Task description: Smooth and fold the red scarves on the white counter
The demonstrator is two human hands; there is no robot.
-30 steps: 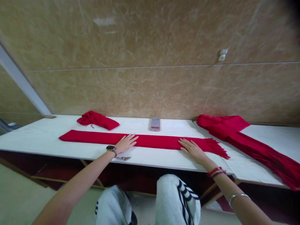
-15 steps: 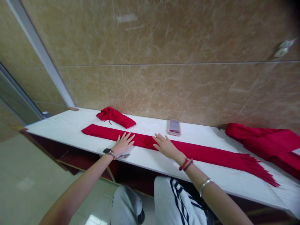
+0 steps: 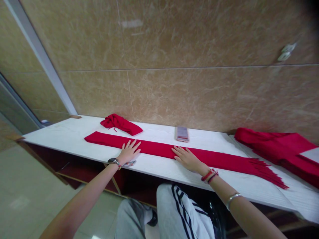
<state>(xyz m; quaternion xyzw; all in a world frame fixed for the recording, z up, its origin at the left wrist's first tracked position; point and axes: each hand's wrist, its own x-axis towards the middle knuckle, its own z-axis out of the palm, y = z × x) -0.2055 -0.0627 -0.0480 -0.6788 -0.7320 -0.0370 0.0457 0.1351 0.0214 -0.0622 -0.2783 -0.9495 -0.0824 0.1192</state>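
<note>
A red fringed scarf (image 3: 157,148) is folded into a long narrow strip along the white tabletop (image 3: 57,134). Its fringe spreads out at the right end, and the left end comes to a slanted corner. My left hand (image 3: 129,152) lies flat on the scarf left of its middle, fingers spread. Farther right, my right hand (image 3: 188,159) rests on the same strip, palm down, with fingers stretched out. Neither hand grips the cloth.
Behind the scarf a crumpled red cloth (image 3: 121,124) lies at the left and a phone (image 3: 182,134) near the wall. More red fabric (image 3: 271,146) is heaped at the right. A tiled wall (image 3: 174,96) borders the back edge; open shelves (image 3: 82,169) sit underneath.
My right hand has slid rightward along the scarf, away from my left hand. My left hand stays at the same part of the scarf. The view has shifted slightly.
</note>
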